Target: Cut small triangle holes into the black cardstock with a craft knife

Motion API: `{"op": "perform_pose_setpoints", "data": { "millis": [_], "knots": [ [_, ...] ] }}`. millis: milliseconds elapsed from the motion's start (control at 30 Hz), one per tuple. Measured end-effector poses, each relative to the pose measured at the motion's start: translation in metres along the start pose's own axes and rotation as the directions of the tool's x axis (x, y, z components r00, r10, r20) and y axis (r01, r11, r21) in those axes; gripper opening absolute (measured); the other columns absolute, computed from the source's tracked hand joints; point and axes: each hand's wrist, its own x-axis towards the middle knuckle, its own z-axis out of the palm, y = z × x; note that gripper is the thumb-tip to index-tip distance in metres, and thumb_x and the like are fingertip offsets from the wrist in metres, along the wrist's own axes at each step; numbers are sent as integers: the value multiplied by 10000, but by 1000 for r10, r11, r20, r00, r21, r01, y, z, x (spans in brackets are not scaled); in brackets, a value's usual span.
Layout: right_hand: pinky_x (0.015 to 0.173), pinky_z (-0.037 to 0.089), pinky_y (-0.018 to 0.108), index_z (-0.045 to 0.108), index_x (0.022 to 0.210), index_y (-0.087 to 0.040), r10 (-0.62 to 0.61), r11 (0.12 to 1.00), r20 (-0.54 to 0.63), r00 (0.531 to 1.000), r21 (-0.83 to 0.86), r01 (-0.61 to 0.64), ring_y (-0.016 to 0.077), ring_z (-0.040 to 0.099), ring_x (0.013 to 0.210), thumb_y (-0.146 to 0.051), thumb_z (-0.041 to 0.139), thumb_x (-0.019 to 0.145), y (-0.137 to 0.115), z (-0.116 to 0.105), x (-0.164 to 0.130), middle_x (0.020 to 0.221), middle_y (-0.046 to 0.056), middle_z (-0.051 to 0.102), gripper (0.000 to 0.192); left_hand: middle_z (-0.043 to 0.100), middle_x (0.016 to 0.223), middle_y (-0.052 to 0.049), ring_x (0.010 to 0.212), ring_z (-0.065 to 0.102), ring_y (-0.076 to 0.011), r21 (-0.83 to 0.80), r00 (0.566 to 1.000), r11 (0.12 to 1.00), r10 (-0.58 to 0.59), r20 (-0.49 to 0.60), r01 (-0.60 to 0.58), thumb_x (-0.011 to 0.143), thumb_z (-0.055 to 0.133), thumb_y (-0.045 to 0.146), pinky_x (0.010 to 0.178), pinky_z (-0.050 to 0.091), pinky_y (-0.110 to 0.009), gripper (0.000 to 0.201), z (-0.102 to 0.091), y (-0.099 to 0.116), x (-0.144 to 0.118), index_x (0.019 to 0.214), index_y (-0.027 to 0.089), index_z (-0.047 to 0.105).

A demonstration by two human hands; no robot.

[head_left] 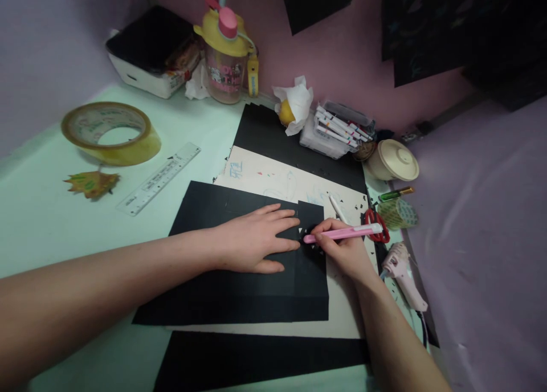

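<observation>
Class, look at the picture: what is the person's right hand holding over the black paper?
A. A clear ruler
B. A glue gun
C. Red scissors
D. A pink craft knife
D: the right hand grips a pink craft knife with its tip on the black paper, while the left hand lies flat on the sheet.

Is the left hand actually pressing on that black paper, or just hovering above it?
Touching. The head view shows the left hand lying flat, palm down, on the black paper, fingers spread with no gap beneath.
</observation>
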Motion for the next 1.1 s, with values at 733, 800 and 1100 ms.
{"op": "perform_pose_setpoints", "data": {
  "millis": [733, 800, 1100],
  "knots": [
    [588, 470, 257, 622, 769, -198, -1, 1000, -27, 1000, 5, 1, 149, 606, 629, -312, 601, 830, 1, 1, 0, 703, 14, 686, 131, 415, 1471, -149, 1392, 332, -341, -14, 1000, 1000, 1, -30, -2, 878, 590, 474, 1148, 222, -519, 447, 1, 0, -1, 1249, 226, 616],
    [590, 471, 257, 623, 771, -197, -3, 1000, -21, 1000, 3, 3, 149, 605, 632, -306, 600, 827, 1, 0, 0, 708, 17, 688, 124, 417, 1468, -154, 1391, 333, -346, -17, 999, 1000, 3, -32, -4, 878, 590, 470, 1145, 225, -525, 441, 1, 0, -1, 1243, 224, 620],
    [554, 452, 245, 620, 770, -192, 28, 999, -7, 1000, 39, -28, 137, 579, 592, -341, 609, 834, 1, -1, 2, 698, 20, 693, 162, 416, 1470, -144, 1402, 318, -330, 0, 1000, 1000, -6, -17, 6, 881, 582, 477, 1154, 216, -511, 456, 1, 0, -1, 1271, 241, 601]
  ]
}}
